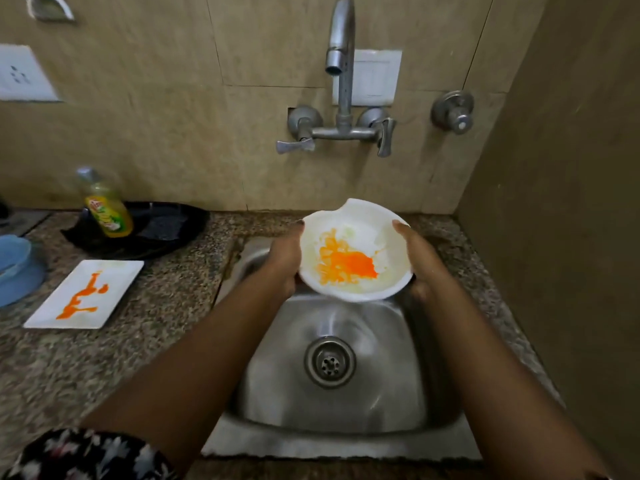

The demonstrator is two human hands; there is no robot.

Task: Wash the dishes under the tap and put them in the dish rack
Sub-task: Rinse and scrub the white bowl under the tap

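Observation:
A white bowl point(360, 216) smeared with orange sauce is tilted toward me over the steel sink point(377, 403). My left hand point(285, 259) grips its left rim, fingers under it. My right hand point(417, 258) holds the right rim, thumb on the edge. The tap point(341, 53) juts from the wall above the bowl, and no water runs from it. A white rectangular plate point(114, 277) with orange sauce streaks lies on the counter to the left.
A yellow dish soap bottle point(107, 209) stands on a black tray point(173, 230) behind the plate. A blue bowl point(15, 268) sits at the far left edge. The tap's handles point(294, 145) are on the wall. A beige wall closes in on the right.

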